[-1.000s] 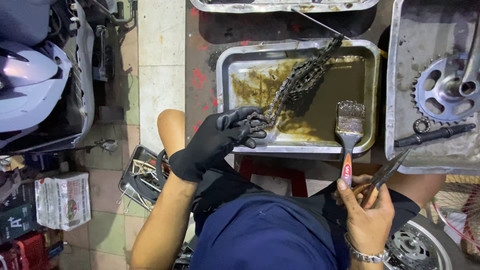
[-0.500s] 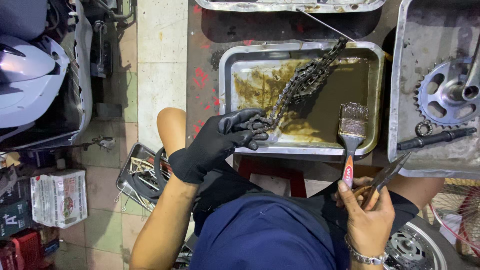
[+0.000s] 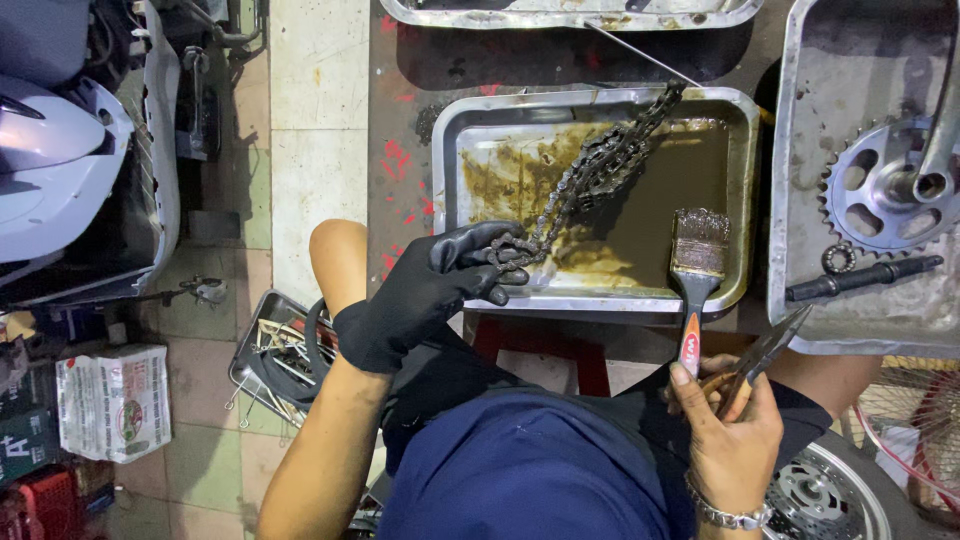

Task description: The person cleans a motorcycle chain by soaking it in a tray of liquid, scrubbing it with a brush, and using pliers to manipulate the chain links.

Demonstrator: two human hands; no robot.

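At centre-left of the frame, the black-gloved left hand (image 3: 425, 295) has its fingers curled closed on the near end of the greasy drive chain (image 3: 590, 180). The chain's long axis runs diagonally up-right across the oily metal tray (image 3: 740, 120). At lower right, the bare right hand (image 3: 735, 440) is closed around a paintbrush (image 3: 697, 275), bristles in the tray, and a flat metal tool (image 3: 765, 350); this hand lies farther from the chain.

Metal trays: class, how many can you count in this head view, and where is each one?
4. One tray in the middle holds the chain; one lies beyond it at the top edge; one at right holds the sprocket; one sits on the floor. Others may be hidden.
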